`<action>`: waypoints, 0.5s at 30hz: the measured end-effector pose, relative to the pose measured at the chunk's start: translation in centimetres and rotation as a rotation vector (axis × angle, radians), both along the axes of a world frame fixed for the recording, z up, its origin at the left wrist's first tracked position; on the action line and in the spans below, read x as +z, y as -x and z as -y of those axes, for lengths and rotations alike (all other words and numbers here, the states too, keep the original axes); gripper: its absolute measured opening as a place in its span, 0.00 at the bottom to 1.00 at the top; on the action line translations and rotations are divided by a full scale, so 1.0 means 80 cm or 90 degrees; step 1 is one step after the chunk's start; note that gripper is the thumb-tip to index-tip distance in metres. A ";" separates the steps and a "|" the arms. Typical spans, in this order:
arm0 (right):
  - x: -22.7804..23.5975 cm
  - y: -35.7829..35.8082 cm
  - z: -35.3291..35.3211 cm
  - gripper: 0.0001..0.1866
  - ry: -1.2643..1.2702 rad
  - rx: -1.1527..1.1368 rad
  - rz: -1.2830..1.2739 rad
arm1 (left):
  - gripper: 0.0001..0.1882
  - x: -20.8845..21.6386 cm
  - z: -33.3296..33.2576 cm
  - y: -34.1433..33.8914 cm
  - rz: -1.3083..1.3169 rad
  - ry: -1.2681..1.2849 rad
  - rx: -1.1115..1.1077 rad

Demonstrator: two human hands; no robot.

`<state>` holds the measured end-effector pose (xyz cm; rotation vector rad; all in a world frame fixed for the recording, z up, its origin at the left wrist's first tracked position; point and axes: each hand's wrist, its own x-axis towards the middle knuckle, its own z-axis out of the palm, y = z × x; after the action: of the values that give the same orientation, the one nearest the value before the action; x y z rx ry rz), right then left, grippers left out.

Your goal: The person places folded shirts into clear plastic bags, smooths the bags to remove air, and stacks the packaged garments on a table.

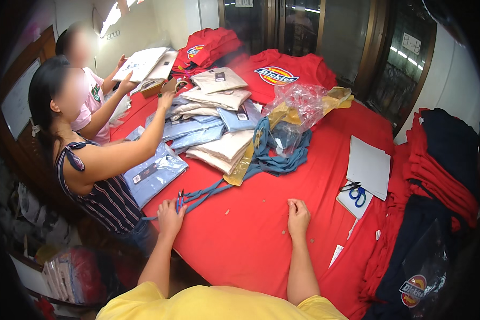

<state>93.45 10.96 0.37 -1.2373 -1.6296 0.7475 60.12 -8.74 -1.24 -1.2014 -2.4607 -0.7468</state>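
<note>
On the near left of the red-covered table (234,224), my left hand (170,217) is closed round a pair of small thread snips (180,200) with blue sides, their dark tips pointing up and away. A long blue-grey fabric strip (210,191) runs past this hand from a tangled heap (282,157) in the middle of the table. Whether my fingers touch the strip, I cannot tell. Further right, my right hand (299,217) rests on the red cloth with its fingers curled in, and nothing shows in it.
Bagged light-blue shirts (157,173) and beige folded garments (218,80) pile up left of centre, beside two people (93,165) handling packages. Crumpled clear plastic (304,106) tops the heap. Scissors (357,194) lie on white sheets (368,166). Folded red and navy garments (448,160) line the right.
</note>
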 end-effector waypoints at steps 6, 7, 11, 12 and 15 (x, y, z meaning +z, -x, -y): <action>-0.011 -0.003 -0.005 0.09 -0.001 0.012 0.001 | 0.16 0.004 -0.022 0.030 0.106 0.105 -0.176; -0.011 -0.003 -0.007 0.09 0.001 0.014 -0.003 | 0.16 0.011 -0.028 0.025 0.093 0.121 -0.204; -0.009 -0.001 -0.009 0.10 0.011 0.016 0.008 | 0.17 0.024 -0.063 0.036 0.020 0.161 -0.265; -0.012 -0.002 -0.011 0.11 0.007 0.015 0.021 | 0.16 0.022 -0.071 0.039 0.004 0.153 -0.259; -0.009 0.001 -0.010 0.11 0.010 0.012 0.019 | 0.12 0.021 -0.100 0.054 -0.007 0.095 -0.237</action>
<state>93.34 11.75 -0.38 -1.2513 -1.6649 0.7586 55.82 -0.74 0.46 -1.7445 -2.3440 -0.6523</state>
